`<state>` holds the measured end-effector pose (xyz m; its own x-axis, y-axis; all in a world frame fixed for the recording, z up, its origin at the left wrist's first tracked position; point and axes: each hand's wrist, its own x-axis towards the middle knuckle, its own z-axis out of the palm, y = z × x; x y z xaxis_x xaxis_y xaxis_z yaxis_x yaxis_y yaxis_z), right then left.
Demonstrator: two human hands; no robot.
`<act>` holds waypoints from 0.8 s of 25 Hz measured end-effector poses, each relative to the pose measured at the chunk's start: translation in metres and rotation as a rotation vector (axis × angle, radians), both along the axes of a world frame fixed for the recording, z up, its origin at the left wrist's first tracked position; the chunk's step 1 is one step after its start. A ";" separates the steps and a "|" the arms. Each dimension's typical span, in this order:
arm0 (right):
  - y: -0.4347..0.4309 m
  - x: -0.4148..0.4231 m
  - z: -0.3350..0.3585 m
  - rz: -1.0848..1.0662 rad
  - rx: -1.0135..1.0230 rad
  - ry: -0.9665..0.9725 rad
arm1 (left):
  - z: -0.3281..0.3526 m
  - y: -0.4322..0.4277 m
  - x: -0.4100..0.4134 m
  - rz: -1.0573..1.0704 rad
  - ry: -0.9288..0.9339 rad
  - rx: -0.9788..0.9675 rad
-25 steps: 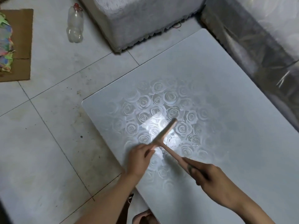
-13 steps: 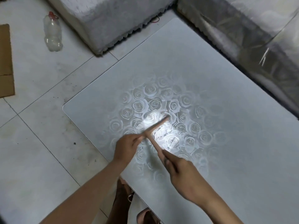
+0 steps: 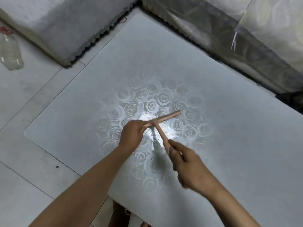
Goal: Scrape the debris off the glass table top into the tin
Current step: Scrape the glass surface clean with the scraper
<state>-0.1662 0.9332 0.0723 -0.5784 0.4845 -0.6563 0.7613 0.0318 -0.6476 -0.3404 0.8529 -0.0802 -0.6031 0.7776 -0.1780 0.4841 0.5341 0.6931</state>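
Glass table top point(image 3: 213, 71) carries scraper point(image 3: 167, 116); left fingers point(image 3: 140, 127) and right fingers point(image 3: 176, 152) grip it.

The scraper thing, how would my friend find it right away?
Find the big glass table top with printed roses. Amid the roses, the left hand and right hand hold the scraper. It is the only pink, T-shaped thing there.

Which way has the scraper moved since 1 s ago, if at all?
Yes. The scraper has swung clockwise against the far-left edge of the glass table top: its blade ran steeper than that edge, now flatter.
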 end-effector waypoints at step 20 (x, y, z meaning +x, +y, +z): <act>-0.023 0.044 0.010 -0.169 -0.099 -0.075 | 0.017 0.017 0.023 -0.391 -0.128 -0.134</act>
